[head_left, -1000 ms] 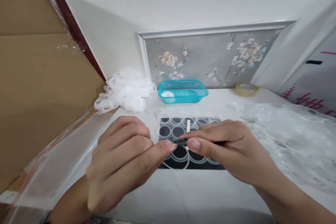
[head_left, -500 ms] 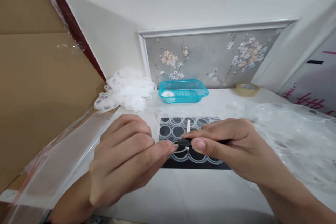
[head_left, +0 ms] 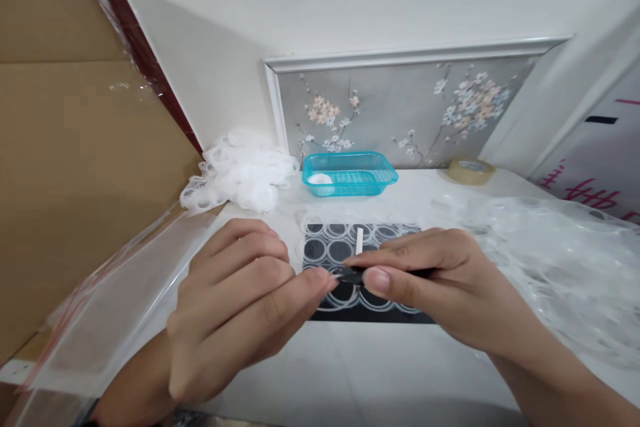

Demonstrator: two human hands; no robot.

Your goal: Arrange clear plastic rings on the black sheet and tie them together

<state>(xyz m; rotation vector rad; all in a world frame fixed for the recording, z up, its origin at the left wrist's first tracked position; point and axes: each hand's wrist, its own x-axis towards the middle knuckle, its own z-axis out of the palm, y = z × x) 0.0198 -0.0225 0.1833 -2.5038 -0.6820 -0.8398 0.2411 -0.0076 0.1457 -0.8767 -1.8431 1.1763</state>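
My right hand (head_left: 425, 263) is closed around black tweezers (head_left: 353, 275), thumb and index finger pressing near the front end. Their tip points left and meets the fingertips of my left hand (head_left: 245, 300). That hand is closed, thumb and index finger pinched together; whatever sits between them is too small to make out. Below both hands lies a black mat (head_left: 370, 315) with clear plastic rings (head_left: 314, 251) in rows across it. A narrow white strip (head_left: 359, 240) rests on the rings, its lower part hidden by my right hand.
Behind the mat stands a blue plastic basket (head_left: 385, 177) with a white round item (head_left: 321, 181) inside. A pile of white rings (head_left: 245, 173) lies left of it. Clear ring sheets (head_left: 565, 267) cover the right side. A tape roll (head_left: 470, 170) and cardboard (head_left: 75, 200) flank the table.
The tweezers have tilted slightly, and their tip is closer against my left fingertips. Both hands otherwise keep nearly the same place.
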